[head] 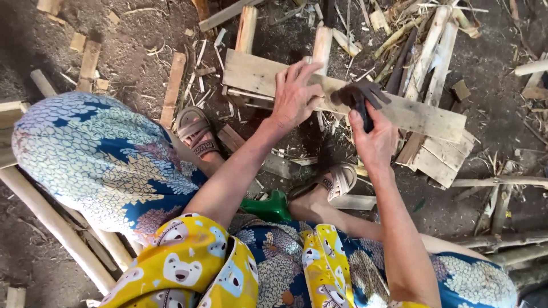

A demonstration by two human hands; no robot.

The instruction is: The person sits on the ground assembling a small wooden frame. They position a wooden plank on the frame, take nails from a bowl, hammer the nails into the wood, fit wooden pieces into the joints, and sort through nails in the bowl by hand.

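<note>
Nailing step, by the look of it: left hand (294,94) pressed flat, fingers spread, on the long wooden plank (422,114) lying across upright slats (246,28) mid-scene, far of the sandalled feet (197,132). Right hand (374,137) fisted round a claw hammer (357,97), head touching the plank just right of the left fingers. Next strike needs those fingers kept off the hammer's landing spot; nail itself too small to tell.

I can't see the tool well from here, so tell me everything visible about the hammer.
The hammer is a dark claw hammer, its metal-looking head blurred, with the forked claw pointing right. The right hand grips its dark handle, which is mostly hidden in the fist. The head sits over a pale wooden plank that lies across other slats, just right of the left hand pressing on that plank. Whether the head touches the wood is unclear.
</note>
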